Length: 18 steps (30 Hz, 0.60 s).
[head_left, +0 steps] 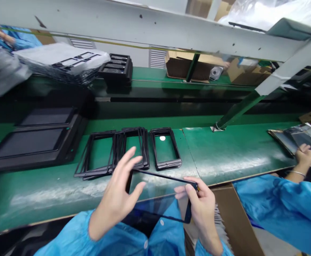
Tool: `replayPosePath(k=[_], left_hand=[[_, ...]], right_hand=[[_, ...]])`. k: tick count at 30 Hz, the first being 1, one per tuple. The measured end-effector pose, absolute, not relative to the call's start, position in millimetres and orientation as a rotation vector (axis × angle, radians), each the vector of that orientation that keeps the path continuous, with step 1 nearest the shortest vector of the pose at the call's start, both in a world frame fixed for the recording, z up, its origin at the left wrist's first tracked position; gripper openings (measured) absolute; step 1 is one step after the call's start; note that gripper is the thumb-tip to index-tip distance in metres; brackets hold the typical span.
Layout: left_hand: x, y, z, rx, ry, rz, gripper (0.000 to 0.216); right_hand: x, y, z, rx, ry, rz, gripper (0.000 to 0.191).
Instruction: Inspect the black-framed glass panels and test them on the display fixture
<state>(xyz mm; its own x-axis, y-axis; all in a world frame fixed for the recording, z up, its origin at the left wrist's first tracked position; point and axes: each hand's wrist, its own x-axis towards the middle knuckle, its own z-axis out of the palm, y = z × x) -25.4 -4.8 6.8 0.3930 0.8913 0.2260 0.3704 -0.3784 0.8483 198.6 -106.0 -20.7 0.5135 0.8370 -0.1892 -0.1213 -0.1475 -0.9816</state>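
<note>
A see-through glass panel with a black border (158, 190) is held tilted above the front edge of the bench. My right hand (202, 202) pinches its right end, thumb on the near face and fingers behind. Beside the panel's left end, my left hand (119, 193) has its fingers spread and thumb apart; whether it touches the border I cannot tell. Just behind the hands lie stacks of black rectangular frames: a loose left stack (95, 174), a middle stack (145, 149) and a neater right stack (168, 164).
At left, a black tray (62, 151) carries dark panels (30, 142). A post (235, 110) rises from the green bench (225, 153). On the right, a co-worker's hand (305, 156) rests on wrapped panels (286, 138). A cardboard box (235, 217) stands below the edge.
</note>
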Motion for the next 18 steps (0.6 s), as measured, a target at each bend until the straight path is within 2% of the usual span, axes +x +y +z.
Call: replayPosePath(k=[4, 7, 10, 12, 15, 18], left_hand=[[-22, 11, 14, 2.329, 0.815, 0.566, 0.029], [-24, 14, 17, 2.288, 0.807, 0.471, 0.030], [-30, 12, 18, 2.255, 0.851, 0.526, 0.029], [-38, 13, 21, 2.225, 0.837, 0.536, 0.036], [-62, 31, 23, 1.968, 0.906, 0.660, 0.039], [-109, 82, 23, 1.372, 1.166, 1.076, 0.038]], right_hand=[[188, -108, -21, -1.537, -0.647, 0.924, 0.034], [182, -106, -25, -1.596, -0.624, 0.899, 0.033], [172, -91, -27, -1.576, -0.687, 0.998, 0.032], [160, -75, -26, -1.492, -0.741, 1.159, 0.034], [146, -46, -22, -1.303, -0.815, 1.335, 0.048], [151, -25, -26, -1.272, -0.829, 1.096, 0.044]])
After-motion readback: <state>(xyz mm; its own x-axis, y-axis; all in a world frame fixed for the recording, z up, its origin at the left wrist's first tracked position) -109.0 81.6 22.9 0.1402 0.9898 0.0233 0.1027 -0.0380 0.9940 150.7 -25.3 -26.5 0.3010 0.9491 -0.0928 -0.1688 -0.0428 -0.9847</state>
